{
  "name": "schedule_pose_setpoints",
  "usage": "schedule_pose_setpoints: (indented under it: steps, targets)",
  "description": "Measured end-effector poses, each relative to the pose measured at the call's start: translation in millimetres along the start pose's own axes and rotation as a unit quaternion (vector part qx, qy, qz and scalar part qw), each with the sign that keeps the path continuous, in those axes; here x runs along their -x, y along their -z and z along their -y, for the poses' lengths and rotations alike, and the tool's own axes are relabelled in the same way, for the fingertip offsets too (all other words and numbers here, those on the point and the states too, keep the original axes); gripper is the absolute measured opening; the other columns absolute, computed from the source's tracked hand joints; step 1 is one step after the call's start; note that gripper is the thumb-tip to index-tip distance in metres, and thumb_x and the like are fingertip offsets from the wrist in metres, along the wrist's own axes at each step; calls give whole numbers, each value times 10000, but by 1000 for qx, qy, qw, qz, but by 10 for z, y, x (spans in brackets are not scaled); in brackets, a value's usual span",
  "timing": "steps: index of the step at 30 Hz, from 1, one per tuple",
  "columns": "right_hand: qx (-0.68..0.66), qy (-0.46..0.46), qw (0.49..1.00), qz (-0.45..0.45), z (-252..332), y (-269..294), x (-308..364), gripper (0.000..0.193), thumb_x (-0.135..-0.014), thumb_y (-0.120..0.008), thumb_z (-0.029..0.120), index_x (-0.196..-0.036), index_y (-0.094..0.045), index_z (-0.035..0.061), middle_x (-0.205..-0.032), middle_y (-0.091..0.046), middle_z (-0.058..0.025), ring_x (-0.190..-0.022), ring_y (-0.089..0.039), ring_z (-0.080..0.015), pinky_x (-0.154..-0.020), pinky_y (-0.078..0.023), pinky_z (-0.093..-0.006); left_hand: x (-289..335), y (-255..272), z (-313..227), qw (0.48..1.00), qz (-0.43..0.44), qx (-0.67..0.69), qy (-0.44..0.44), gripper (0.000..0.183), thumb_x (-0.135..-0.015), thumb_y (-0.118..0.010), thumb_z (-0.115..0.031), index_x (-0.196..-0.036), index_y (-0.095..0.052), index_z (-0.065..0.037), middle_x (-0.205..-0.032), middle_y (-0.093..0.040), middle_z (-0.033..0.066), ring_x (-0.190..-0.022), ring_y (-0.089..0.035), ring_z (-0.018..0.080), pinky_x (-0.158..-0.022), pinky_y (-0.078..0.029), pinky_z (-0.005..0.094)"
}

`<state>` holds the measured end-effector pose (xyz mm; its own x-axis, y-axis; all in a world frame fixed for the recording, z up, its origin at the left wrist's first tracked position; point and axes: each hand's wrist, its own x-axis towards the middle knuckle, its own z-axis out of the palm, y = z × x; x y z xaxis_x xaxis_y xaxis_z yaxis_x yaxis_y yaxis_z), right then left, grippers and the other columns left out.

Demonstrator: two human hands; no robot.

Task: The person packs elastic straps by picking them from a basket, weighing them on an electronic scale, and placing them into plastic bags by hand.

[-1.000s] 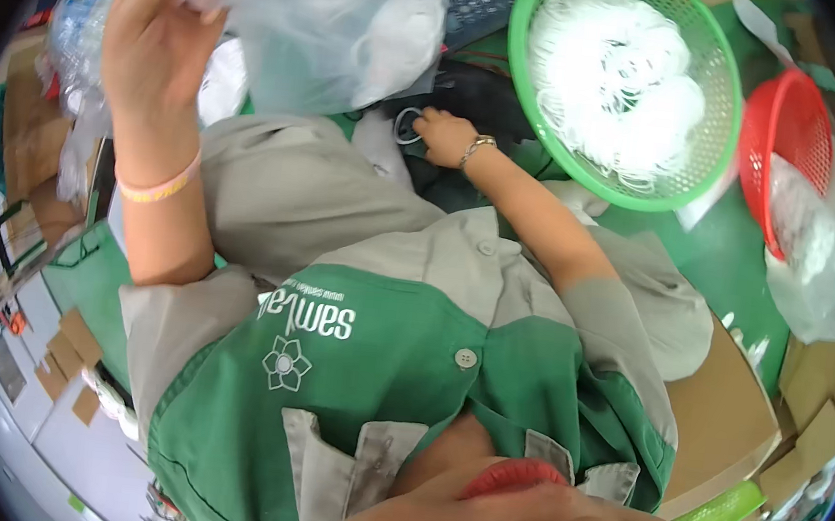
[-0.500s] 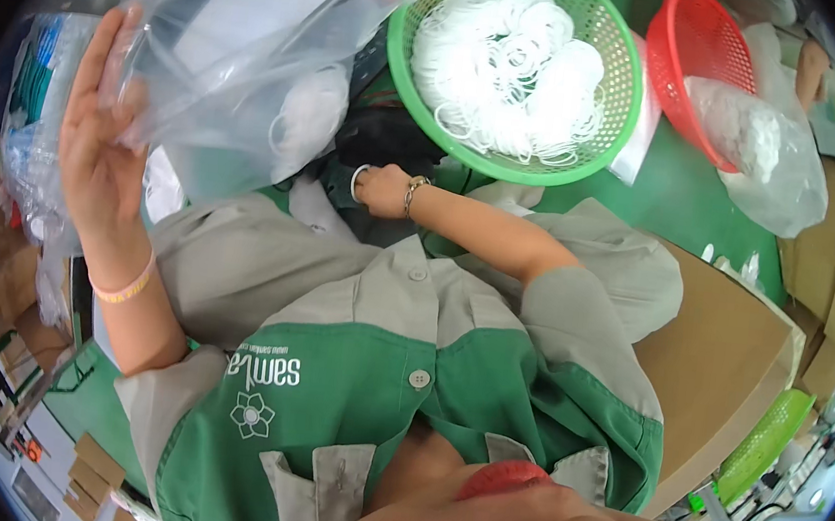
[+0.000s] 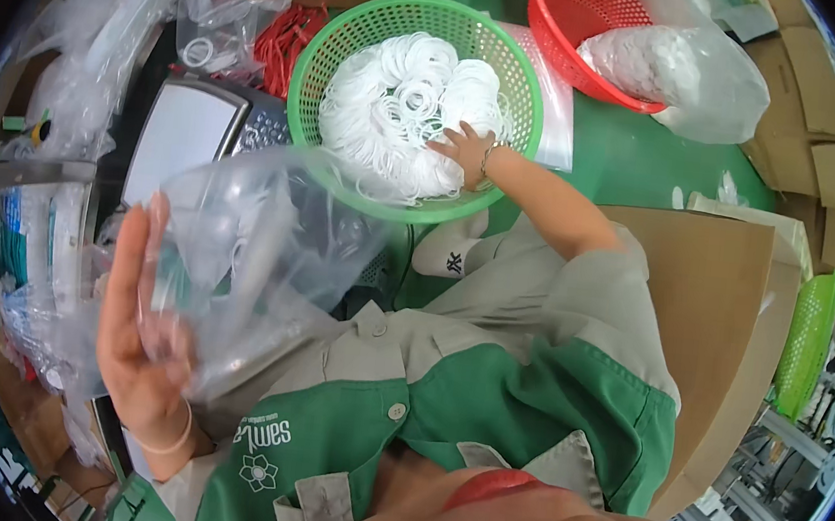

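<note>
A round green basket (image 3: 304,99) in front of me holds a heap of thin white rings (image 3: 391,122). My right hand (image 3: 468,155) rests on the rings at the basket's right side, fingers spread, with a bracelet at the wrist. Raised at the left, my left hand (image 3: 152,325) grips the edge of a clear plastic bag (image 3: 278,247) with two fingers stretched up. The bag spreads from that hand over my lap toward the basket's near rim. Folds and glare blur what is inside it.
Behind the bag stands a grey device with a white panel (image 3: 183,138). Red straps (image 3: 289,52) lie beside the basket. At the upper right, a red basket (image 3: 560,38) holds a clear bag of white pieces (image 3: 647,67). A cardboard box (image 3: 697,277) is at my right, plastic bags (image 3: 80,108) at far left.
My right hand has moved from beside a white ring low by my lap up into the green basket. My left hand and the bag are lower, and the whole view has shifted.
</note>
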<state>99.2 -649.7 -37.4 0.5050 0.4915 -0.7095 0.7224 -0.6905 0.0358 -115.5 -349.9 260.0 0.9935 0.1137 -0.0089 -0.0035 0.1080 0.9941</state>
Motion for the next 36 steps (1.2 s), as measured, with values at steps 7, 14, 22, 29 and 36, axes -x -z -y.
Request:
schedule_pose_setpoints:
  steps: [7, 14, 22, 29, 36]
  targets:
    - [88, 15, 986, -142, -107, -329, -249, 768, -673, -616, 213, -1320, -206, 275, -1295, -322, -64, -1180, -315, -280, -743, -417, -508, -28, -53, -144, 998, -23, 61, -26, 954, -545, -634, -145, -1291, -107, 133, -1340, -152, 313, -1094, -323, 261, -864, -243, 278]
    - [27, 12, 983, -180, -99, -370, -442, 229, -786, -455, 175, -977, -579, 148, -1019, -534, -50, -960, -492, -228, -716, -460, -358, -380, -17, 194, 998, 1, -22, 63, 725, -631, -446, 29, -1313, -202, 55, -1381, -221, 166, -483, -267, -11, -420, -243, 119]
    - [-100, -77, 958, -256, -245, -185, -368, 391, -644, -599, 160, -1018, -499, 99, -883, -588, -147, -832, -574, -309, -696, -464, -417, -356, 61, 292, 996, 37, -41, 70, 750, -595, -426, 33, -1320, -235, 16, -1366, -262, 158, -471, -283, 1, -437, -272, 133]
    - [-476, -71, 780, -398, -595, 388, -106, 535, -632, -626, 100, -1126, -460, -22, -995, -575, -177, -916, -559, -287, -803, -436, -330, -411, 216, 300, 990, 84, -51, 99, 681, -680, -432, 49, -1327, -232, -23, -1352, -303, 93, -525, -380, 2, -450, -375, 150]
    - [-778, 310, 454, -304, -317, 1498, 854, 348, -746, -533, 39, -1085, -468, -10, -1013, -556, -99, -900, -561, -194, -789, -462, -316, -426, 210, 306, 989, 96, -30, 110, 712, -681, -430, 76, -1343, -197, -47, -1371, -269, 76, -544, -378, -9, -473, -377, 147]
